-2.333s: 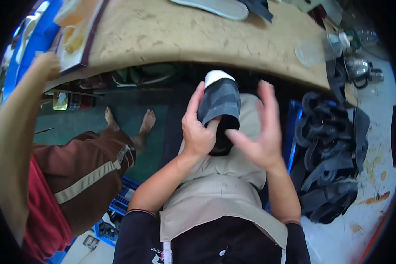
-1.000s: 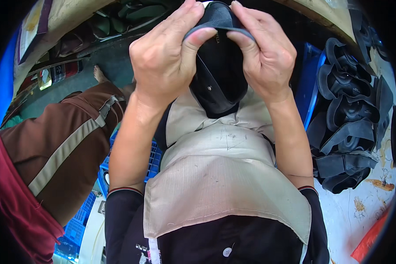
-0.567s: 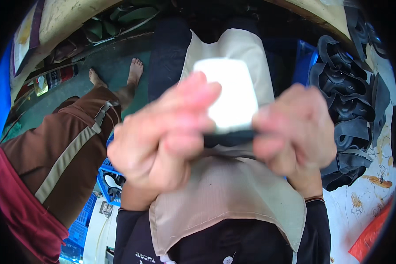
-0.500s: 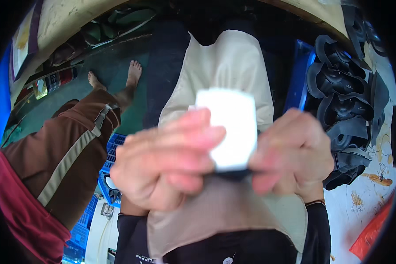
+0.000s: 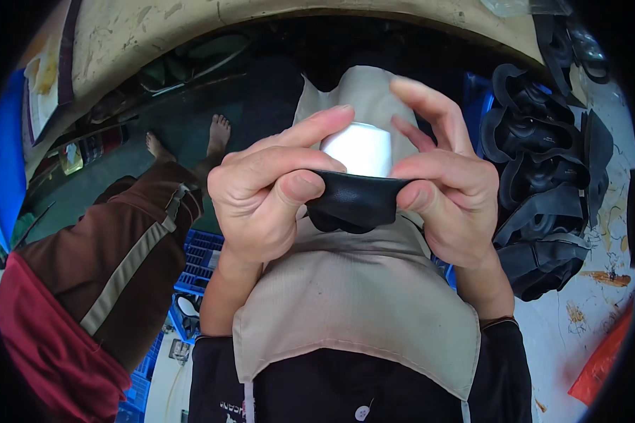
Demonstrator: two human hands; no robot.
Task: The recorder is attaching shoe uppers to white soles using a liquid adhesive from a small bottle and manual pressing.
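Note:
Both hands hold one black leather shoe upper (image 5: 354,202) with a white form (image 5: 360,148) showing inside it, raised close to the camera over my beige apron (image 5: 353,296). My left hand (image 5: 268,190) pinches the upper's left edge between thumb and fingers. My right hand (image 5: 448,197) grips the right edge, its index finger lifted above the white form.
A stack of black shoe uppers (image 5: 543,190) lies to the right on a white floor. A seated person in brown trousers (image 5: 120,247) and a red top is at the left, barefoot. A worn tan workbench edge (image 5: 261,28) curves across the top. Blue crates (image 5: 190,261) stand below left.
The shoe upper was lifted from my lap up toward the camera and turned in my hands. The white form now sits behind the black edge, and both hands have moved slightly back.

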